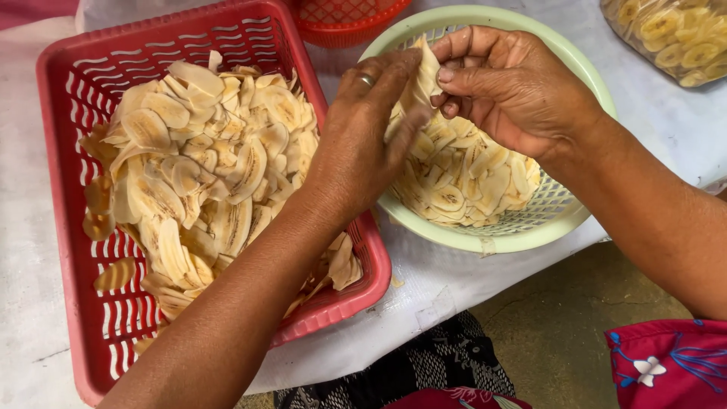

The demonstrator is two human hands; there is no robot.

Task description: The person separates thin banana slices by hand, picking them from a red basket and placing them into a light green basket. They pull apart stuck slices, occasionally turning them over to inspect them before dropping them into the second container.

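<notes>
Banana slices (204, 174) fill the red basket (68, 91) nearest, and beyond it, over the green bowl (530, 235) on the tabletop (23, 227), left hand (363, 144) and right hand (515, 87) pinch one stuck slice (428, 72), fingers (394, 76) closed, best peeled slowly.

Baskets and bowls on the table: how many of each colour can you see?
Red rectangular slotted plastic basket, holding pale banana slices: 1
Red round plastic basket, partly out of view: 1
Pale green round plastic colander bowl: 1
Total: 3
</notes>
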